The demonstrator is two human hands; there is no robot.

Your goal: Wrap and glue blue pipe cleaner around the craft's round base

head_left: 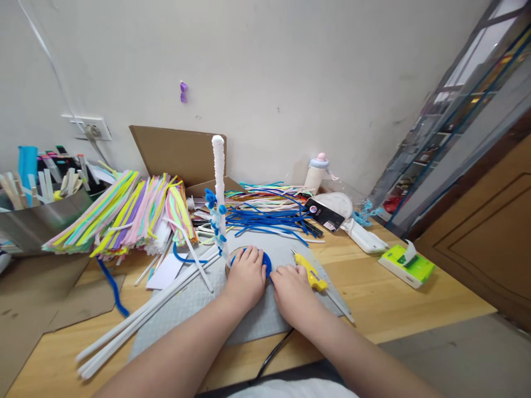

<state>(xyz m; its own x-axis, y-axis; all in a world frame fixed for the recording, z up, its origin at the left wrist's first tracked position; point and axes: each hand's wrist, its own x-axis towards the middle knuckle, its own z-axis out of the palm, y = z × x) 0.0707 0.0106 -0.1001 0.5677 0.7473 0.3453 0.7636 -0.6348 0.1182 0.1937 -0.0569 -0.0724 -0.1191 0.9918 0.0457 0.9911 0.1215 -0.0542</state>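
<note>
A round blue base (269, 265) lies on the grey mat (257, 326), largely hidden under my hands. From its left side rises a fuzzy white post (219, 166) with blue and pale blue curls wound along its lower half. My left hand (248, 276) rests on top of the base with its fingers laid over it. At the base's right edge, my right hand (292, 287) has its fingers curled in; whatever they hold is too small to make out. A yellow glue gun (313, 273) lies just right of my right hand.
Bundles of coloured pipe cleaners (136, 215) fill the left, beside a metal container (45, 221). Blue stems (269, 215) lie behind the mat, long white sticks (145, 309) at left. A bottle (316, 174), black packet (326, 214) and green tissue pack (406, 265) are to the right.
</note>
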